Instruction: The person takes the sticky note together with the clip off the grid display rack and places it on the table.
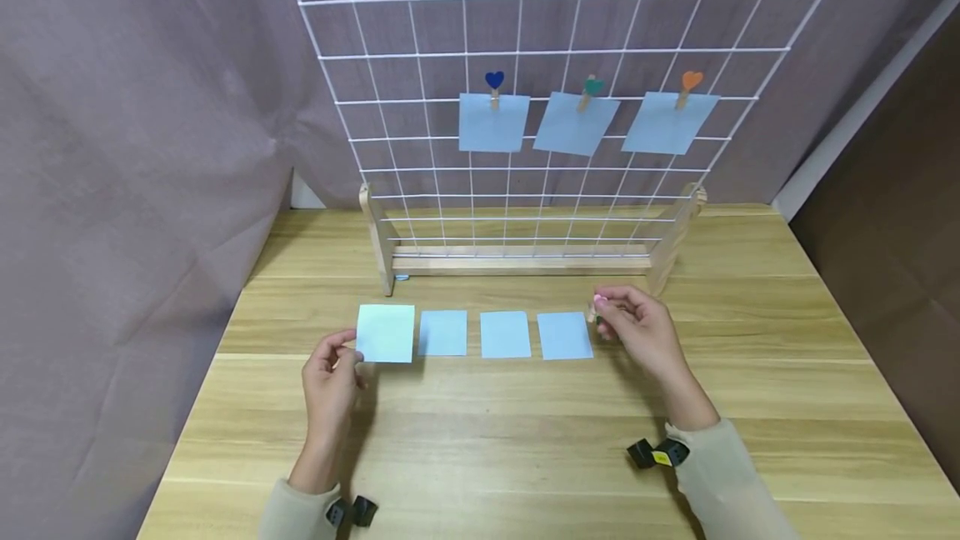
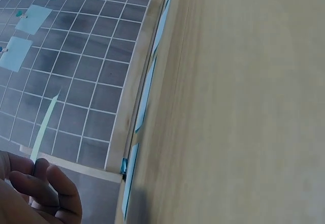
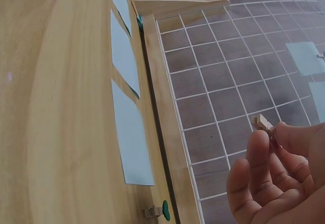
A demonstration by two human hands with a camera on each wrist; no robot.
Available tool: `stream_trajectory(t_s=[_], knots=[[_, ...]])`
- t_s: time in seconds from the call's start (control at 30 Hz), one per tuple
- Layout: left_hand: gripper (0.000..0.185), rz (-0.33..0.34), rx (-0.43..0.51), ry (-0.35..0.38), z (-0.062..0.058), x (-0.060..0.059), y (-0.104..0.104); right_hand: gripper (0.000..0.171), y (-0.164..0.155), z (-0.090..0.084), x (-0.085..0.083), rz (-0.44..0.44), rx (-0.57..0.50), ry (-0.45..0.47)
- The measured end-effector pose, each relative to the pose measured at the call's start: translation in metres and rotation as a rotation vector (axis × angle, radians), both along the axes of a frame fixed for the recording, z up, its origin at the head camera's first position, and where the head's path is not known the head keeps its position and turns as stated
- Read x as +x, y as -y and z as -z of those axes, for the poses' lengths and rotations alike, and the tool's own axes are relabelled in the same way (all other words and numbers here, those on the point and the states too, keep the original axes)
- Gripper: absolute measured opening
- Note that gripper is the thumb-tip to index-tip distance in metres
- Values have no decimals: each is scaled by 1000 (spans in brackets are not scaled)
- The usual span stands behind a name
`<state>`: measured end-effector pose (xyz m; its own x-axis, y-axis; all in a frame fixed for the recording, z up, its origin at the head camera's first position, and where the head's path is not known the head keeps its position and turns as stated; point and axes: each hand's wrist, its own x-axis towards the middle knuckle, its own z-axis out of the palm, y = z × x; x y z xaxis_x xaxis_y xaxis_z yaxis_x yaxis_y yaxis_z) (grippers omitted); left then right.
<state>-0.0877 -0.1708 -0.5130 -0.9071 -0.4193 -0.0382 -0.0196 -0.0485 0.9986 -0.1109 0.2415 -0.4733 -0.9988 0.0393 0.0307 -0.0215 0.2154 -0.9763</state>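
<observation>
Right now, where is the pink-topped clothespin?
In the head view, the pink-topped clothespin is pinched in the right hand, just right of the rightmost blue sticky note on the table.

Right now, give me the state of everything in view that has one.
Left hand: pinching held note
Held note: raised off table
Right hand: pinching pink clip
Loose notes: three, lying on table
Hung notes: three, clipped to grid
Loose clip: on table
Grid: standing in base

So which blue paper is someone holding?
The leftmost paper in the head view, pinched in the left grip. Three papers lie on the table; three others hang on the rack.
</observation>
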Motion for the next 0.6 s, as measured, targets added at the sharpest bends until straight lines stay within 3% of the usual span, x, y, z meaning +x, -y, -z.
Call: stream_trajectory(t_s=[0.6], knots=[[34, 44, -34, 89, 1, 12, 18, 32, -14, 11, 10, -8, 6, 13]])
